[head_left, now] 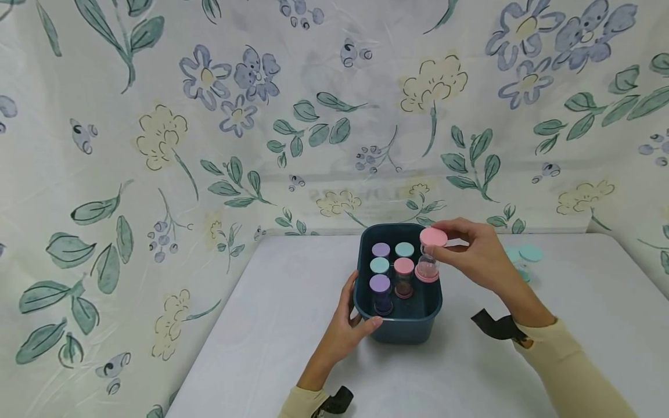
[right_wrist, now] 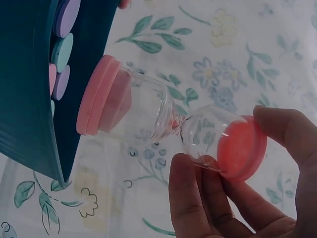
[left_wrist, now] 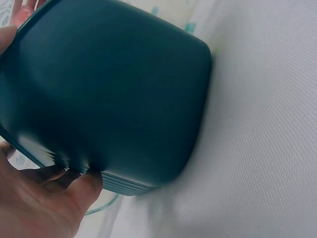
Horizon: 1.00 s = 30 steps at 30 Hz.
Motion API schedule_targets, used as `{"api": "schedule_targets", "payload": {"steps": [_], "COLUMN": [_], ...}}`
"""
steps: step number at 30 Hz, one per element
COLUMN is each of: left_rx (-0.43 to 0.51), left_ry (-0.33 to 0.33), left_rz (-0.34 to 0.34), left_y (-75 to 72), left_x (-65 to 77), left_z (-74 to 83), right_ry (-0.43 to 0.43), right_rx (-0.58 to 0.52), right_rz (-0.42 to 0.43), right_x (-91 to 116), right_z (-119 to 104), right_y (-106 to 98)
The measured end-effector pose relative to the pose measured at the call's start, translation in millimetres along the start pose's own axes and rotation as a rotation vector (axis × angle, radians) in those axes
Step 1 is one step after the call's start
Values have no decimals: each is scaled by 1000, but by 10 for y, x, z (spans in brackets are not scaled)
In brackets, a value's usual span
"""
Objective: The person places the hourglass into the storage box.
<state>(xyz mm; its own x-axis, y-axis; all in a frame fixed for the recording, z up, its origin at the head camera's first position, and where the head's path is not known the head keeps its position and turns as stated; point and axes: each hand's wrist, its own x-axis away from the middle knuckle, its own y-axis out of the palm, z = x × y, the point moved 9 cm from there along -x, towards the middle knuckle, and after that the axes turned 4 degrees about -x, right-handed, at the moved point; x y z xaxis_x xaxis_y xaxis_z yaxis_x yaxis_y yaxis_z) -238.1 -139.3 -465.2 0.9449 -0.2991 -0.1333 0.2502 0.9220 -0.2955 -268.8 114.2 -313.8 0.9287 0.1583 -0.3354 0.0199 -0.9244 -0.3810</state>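
Observation:
My right hand (head_left: 478, 255) pinches a pink-capped hourglass (right_wrist: 143, 101) by its upper cap. Its glass is clear with pink sand, and its lower cap is at the right rim of the dark teal bin (head_left: 402, 331). Inside the bin stand several more hourglasses: purple-capped ones, such as the near purple hourglass (head_left: 380, 284), mint ones, such as the far mint hourglass (head_left: 405, 249), and another pink hourglass (head_left: 404, 267). My left hand (head_left: 342, 331) grips the bin's near left corner, thumb at the front rim and fingers along the left side.
Behind my right wrist, mint-capped hourglasses (head_left: 530, 253) are on the white table (head_left: 272, 325), partly hidden by the hand. A floral cloth (head_left: 334, 116) hangs behind the table and down its left side.

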Motion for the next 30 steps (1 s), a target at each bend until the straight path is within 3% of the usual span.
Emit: {"api": "schedule_targets", "payload": {"steps": [18, 30], "left_rx": [-14, -12], "left_ry": [-10, -22], "left_rz": [-1, -7], "left_y": [-1, -5], "left_x": [3, 8], "left_z": [-23, -16], "right_ry": [26, 64], "right_rx": [53, 148], "right_rz": [-126, -205], "right_x": [-34, -11], "right_z": [296, 352], "right_y": [545, 753]}}
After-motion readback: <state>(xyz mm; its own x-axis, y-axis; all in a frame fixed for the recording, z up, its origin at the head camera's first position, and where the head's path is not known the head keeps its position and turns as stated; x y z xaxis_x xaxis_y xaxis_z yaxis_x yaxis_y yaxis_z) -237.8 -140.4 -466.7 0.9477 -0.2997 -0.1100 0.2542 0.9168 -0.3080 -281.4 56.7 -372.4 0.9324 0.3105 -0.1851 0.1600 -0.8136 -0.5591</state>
